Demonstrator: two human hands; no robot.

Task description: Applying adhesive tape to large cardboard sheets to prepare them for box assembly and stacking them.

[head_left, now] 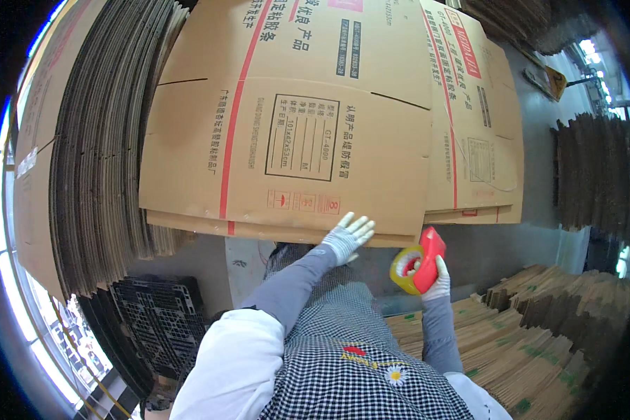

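Observation:
Flattened cardboard boxes [392, 161] lie in front of me, the top one printed with a red stripe, dark characters and a framed label. My left hand [348, 238], in a white glove, is open with fingers spread at the near edge of the top box. Nothing shows in it, and whether it presses on the board I cannot tell. My right hand [437, 282], also gloved, is closed around a red tape dispenser [432, 253] to the right of that edge. A roll of yellowish tape [401, 273] is mounted on the dispenser.
A tall stack of flattened boxes [112, 133] rises at the left. Beside the top box lies another flat box [479, 133] on the right. A black plastic pallet [157, 318] stands lower left. More cardboard stacks [532, 343] sit lower right, and a pallet jack [554, 82] is at the far right.

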